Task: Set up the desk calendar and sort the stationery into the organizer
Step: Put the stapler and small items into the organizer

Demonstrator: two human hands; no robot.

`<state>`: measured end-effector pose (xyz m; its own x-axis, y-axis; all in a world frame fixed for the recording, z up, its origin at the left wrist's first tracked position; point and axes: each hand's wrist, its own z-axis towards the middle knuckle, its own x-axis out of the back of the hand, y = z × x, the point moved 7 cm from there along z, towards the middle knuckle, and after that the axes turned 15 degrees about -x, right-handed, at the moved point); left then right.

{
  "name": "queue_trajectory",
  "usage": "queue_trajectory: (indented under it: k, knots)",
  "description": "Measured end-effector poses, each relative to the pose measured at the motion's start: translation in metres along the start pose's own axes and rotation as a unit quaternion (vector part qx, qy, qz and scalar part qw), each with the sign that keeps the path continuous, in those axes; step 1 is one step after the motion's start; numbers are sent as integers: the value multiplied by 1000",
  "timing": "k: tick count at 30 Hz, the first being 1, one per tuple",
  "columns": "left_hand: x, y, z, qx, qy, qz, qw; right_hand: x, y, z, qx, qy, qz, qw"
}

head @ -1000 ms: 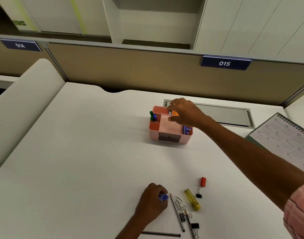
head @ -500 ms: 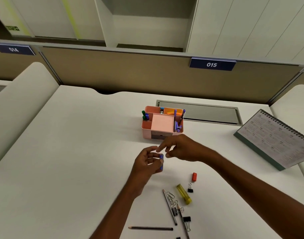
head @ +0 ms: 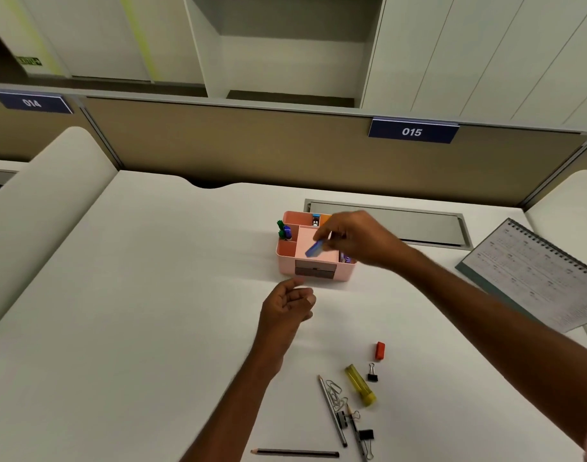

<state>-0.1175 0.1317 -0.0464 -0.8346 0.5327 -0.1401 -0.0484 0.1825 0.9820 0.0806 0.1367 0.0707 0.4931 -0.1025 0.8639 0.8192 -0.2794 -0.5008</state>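
A pink organizer [head: 287, 251] stands mid-desk with pens and small items in its compartments. My right hand [head: 358, 240] hovers over it, pinching a small blue item [head: 314, 249] above the middle section. My left hand [head: 287, 306] is just in front of the organizer, fingers loosely curled and holding nothing. On the near desk lie a red eraser [head: 379, 350], a yellow tube [head: 360, 384], black binder clips [head: 372, 376], paper clips [head: 335, 393] and pencils [head: 332, 411]. The spiral desk calendar [head: 535, 271] rests at the right.
A grey cable hatch [head: 418, 221] is set into the desk behind the organizer. A beige partition [head: 252, 155] with the label 015 closes the back. Padded dividers stand at both sides.
The blue item passed from my left hand to my right hand, which carried it up over the organizer. My left hand stayed in front of the organizer and now holds nothing.
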Motion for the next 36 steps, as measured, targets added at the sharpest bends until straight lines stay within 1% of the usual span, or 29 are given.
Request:
queue_trajectory:
  k: [4,7,12,16,19,21,25,27,34,36]
  knots:
    - [4,-19,-13,20,-16,32,999,12,3,50,16,69,-72,995]
    - [7,-32,-20,33,-24,54,998,7,3,82,23,83,-132,987]
    - [12,-45,-22,44,-29,80,995,-20,8,122,49,58,-241,968]
    - [16,-51,-20,47,-28,100,993,-43,13,136,68,18,-303,950]
    - [18,-53,-17,50,-28,108,992,-55,20,143,73,-16,-361,930]
    - [19,-55,-15,50,-28,113,992,-59,22,145,84,-36,-402,911]
    - [20,-57,-10,54,-22,118,991,-70,19,145,135,-55,-498,855]
    - [20,-58,-10,60,-22,115,991,-76,22,146,141,-70,-525,836]
    - [28,-62,-7,71,-12,114,991,-82,27,156,121,-93,-543,826]
    - [30,-62,-7,70,-11,115,991,-84,30,158,110,-91,-541,829]
